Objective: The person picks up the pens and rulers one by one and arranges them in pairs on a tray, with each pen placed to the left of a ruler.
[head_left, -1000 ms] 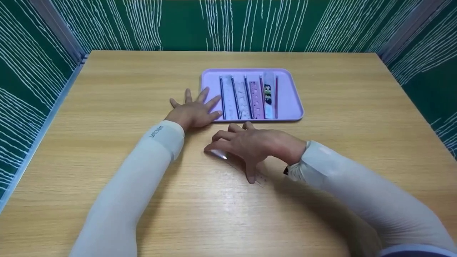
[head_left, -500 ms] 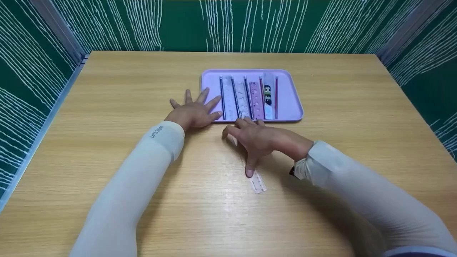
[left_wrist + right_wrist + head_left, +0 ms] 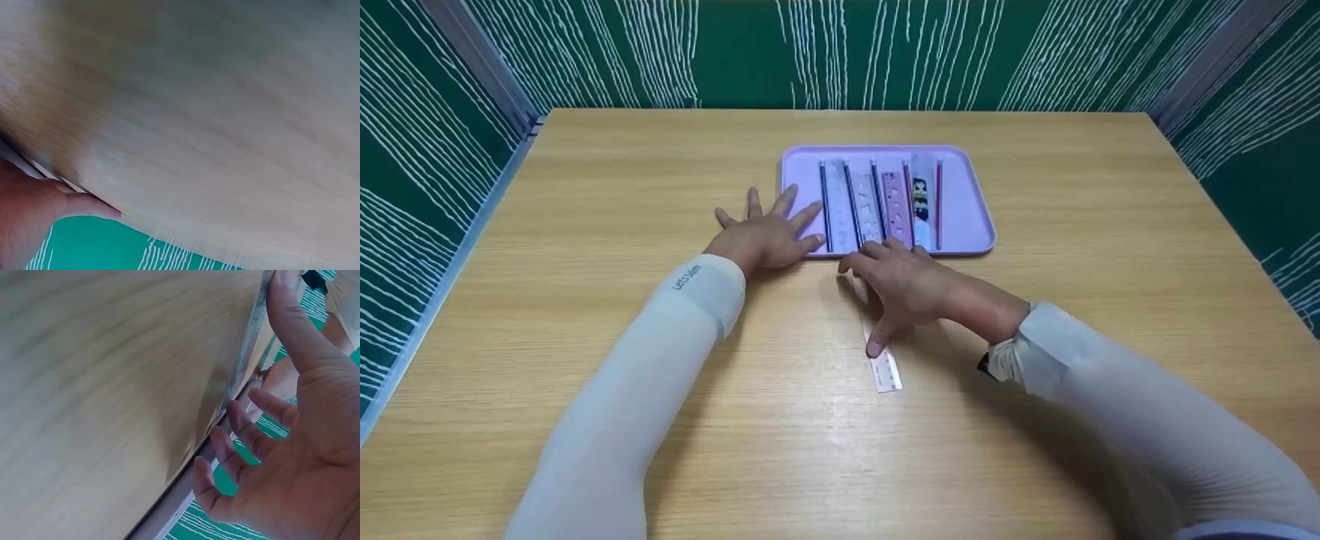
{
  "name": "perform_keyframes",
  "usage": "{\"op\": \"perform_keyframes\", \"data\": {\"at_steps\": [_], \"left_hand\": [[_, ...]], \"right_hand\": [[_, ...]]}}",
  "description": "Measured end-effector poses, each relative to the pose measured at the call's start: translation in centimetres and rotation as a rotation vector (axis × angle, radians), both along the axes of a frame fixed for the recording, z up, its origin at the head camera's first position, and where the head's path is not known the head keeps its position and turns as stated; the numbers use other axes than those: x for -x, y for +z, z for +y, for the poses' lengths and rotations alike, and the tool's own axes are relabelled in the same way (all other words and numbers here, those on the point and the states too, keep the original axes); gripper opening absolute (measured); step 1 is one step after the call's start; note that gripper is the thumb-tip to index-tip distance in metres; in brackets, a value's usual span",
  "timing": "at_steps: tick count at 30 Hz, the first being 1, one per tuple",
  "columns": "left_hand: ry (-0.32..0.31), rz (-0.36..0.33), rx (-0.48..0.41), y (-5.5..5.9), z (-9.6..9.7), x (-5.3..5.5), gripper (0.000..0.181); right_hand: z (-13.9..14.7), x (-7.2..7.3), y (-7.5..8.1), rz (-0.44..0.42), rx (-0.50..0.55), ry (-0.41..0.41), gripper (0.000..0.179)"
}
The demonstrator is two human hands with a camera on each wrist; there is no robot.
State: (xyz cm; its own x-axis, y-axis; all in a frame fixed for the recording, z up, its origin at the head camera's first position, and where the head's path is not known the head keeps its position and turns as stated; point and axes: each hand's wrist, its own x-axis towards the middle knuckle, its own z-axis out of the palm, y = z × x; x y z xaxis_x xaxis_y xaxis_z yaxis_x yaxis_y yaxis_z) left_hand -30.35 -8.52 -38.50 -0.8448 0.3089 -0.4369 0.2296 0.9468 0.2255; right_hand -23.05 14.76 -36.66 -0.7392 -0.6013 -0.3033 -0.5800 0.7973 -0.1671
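Note:
My right hand (image 3: 911,281) is bent over a clear ruler (image 3: 886,373) on the table just in front of the purple tray (image 3: 971,217). Its thumb presses near the ruler's close end, and the index finger is at the far end; the hand covers the middle. In the right wrist view the ruler (image 3: 247,349) runs between thumb and curled fingers. With fingers spread, my left hand (image 3: 769,240) rests at the tray's left front corner, thumb and index finger over the rim. Pencils (image 3: 852,202) and patterned rulers, one of them pink (image 3: 896,206), lie side by side in the tray.
The wooden table (image 3: 585,300) extends around the tray on all sides. Green walls (image 3: 742,52) with white streaks stand behind it and at both sides.
My right hand has moved right and toward the tray, turning the ruler from slanted to nearly in line with the pencils. The left hand and tray have stayed put.

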Motion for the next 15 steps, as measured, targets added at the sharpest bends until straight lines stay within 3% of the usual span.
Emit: {"op": "perform_keyframes", "data": {"at_steps": [8, 15], "left_hand": [[-0.013, 0.002, 0.000, -0.10, 0.05, -0.06, 0.071], [0.004, -0.001, -0.001, -0.03, 0.01, -0.03, 0.071]], "right_hand": [[-0.18, 0.21, -0.51, -0.045, 0.000, -0.057, 0.114], [0.15, 0.01, -0.56, -0.060, 0.129, -0.077, 0.094]]}}
